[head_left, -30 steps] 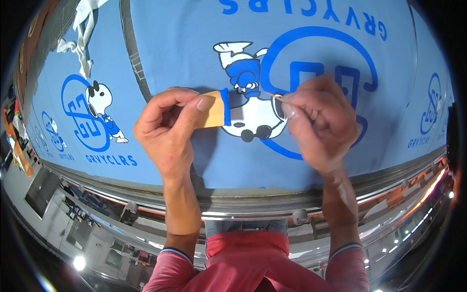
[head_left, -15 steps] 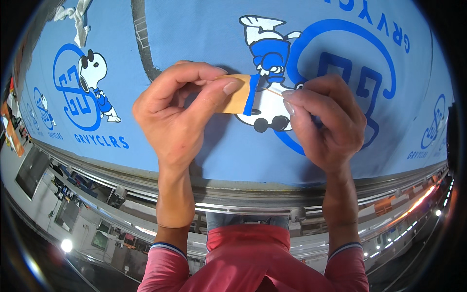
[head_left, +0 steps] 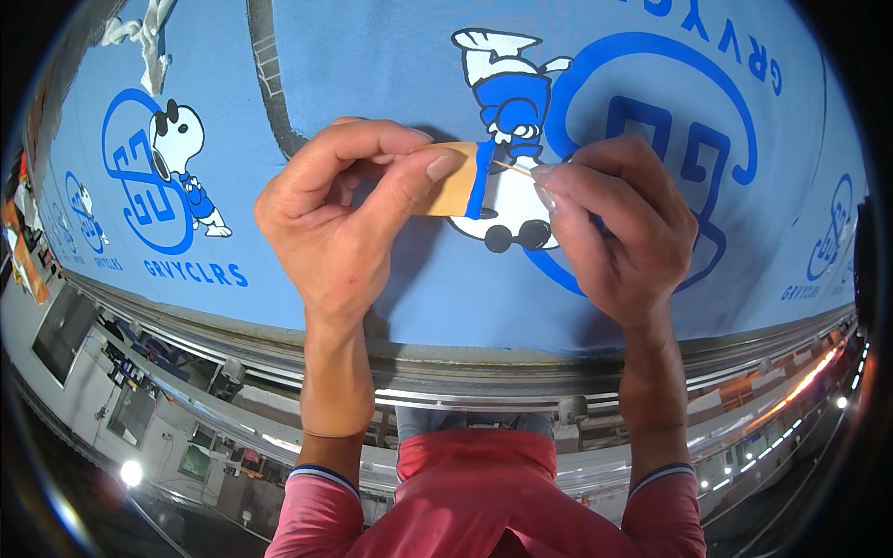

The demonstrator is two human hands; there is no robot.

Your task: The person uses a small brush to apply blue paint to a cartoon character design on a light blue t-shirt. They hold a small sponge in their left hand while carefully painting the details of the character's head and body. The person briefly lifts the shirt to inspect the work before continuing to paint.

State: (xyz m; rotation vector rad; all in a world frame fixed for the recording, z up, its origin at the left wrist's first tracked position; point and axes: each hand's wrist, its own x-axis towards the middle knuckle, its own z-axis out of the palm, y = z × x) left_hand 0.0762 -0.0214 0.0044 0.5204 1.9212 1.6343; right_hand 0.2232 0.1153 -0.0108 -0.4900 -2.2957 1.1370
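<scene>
My left hand (head_left: 349,209) pinches a small tan card (head_left: 456,191) with a blue-painted edge between thumb and forefinger. My right hand (head_left: 614,223) holds a thin wooden stick (head_left: 512,167) whose tip touches the card's blue edge. Both hover just over a light blue fabric sheet (head_left: 391,74) printed with a cartoon dog in a chef hat (head_left: 507,112) inside a blue round logo.
Another dog print with sunglasses (head_left: 181,149) and a blue logo lies at the left. A dark curved seam (head_left: 265,74) runs across the fabric. The table's metal edge (head_left: 446,358) is near my body. White cloth scraps (head_left: 144,42) lie at the top left.
The view has shifted so the chef dog print sits higher and further right. Both hands stay together on the card and stick, moving slightly up with the print.
</scene>
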